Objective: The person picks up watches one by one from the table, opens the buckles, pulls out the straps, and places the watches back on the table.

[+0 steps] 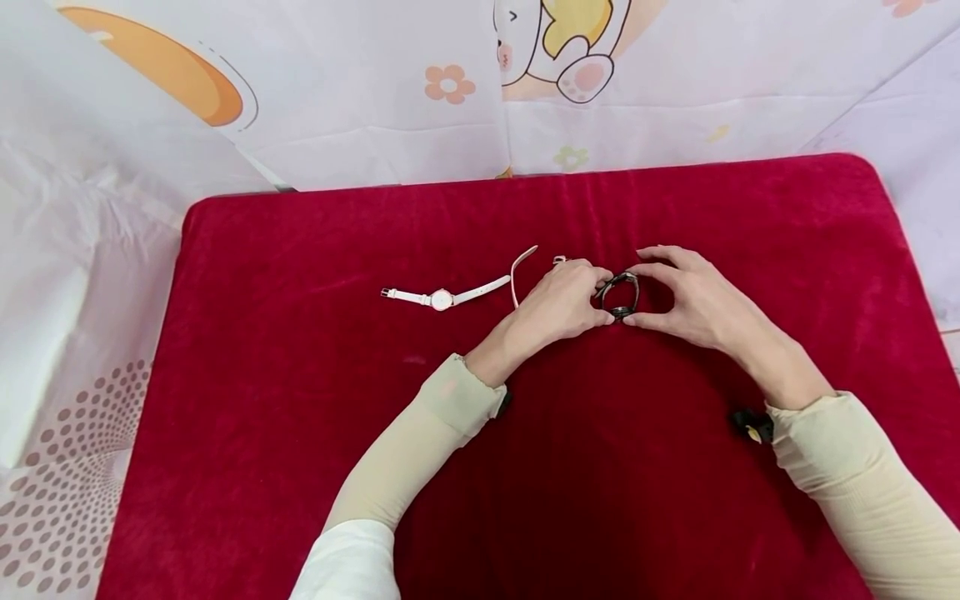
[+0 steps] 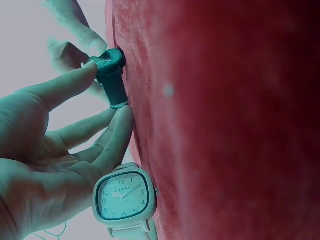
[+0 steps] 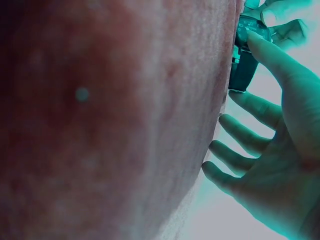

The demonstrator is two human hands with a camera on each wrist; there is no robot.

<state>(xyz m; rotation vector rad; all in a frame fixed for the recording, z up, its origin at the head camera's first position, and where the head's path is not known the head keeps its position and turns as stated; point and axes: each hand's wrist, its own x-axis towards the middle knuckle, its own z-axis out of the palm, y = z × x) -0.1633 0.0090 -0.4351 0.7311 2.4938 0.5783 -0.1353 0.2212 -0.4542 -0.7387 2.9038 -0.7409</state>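
Pinching black watch point(image 1: 621, 312), fingers point(image 1: 657, 272) well inside red cloth edges point(image 1: 450, 188).

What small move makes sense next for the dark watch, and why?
Probably spreading the dark watch out flat: the left hand and right hand both hold it, its strap curves round in a loop, and the round-faced white watch nearby lies stretched out on the red cloth.

Red tablecloth point(image 1: 300, 417); pale curtain point(image 1: 352, 75) behind it; orange flower print point(image 1: 449, 84).

Pink strap point(image 1: 515, 265) partly behind left grip point(image 1: 558, 304)
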